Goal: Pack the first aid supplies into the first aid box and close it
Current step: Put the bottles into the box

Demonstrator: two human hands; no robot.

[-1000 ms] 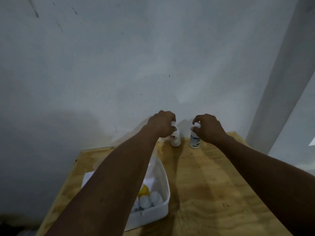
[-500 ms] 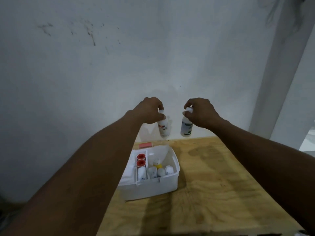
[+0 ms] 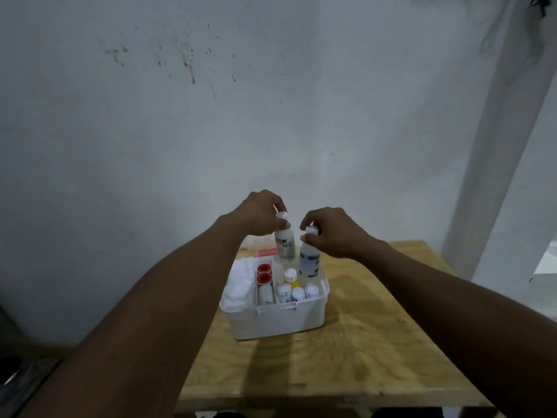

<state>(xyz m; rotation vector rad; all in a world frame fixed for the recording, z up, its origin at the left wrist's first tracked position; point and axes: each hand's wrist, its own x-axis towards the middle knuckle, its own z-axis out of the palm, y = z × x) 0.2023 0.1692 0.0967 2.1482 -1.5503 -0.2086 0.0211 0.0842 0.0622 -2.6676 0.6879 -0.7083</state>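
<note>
The scene is sitting in dim, bluish light, brightest on the wall (image 3: 271, 131) behind and fading toward the lower left corner. Both forearms are casting long soft shadows across the worktop (image 3: 376, 342). The wide lens is bowing the pillar (image 3: 497, 146) at the right edge. Fine detail is smearing: bottle labels are staying mostly unreadable, and the corners are looking softer.

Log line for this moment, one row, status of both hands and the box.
left hand: holds 70% bottle by cap | right hand: holds green-label bottle by cap | both over first aid box | box: open, partly filled
</note>
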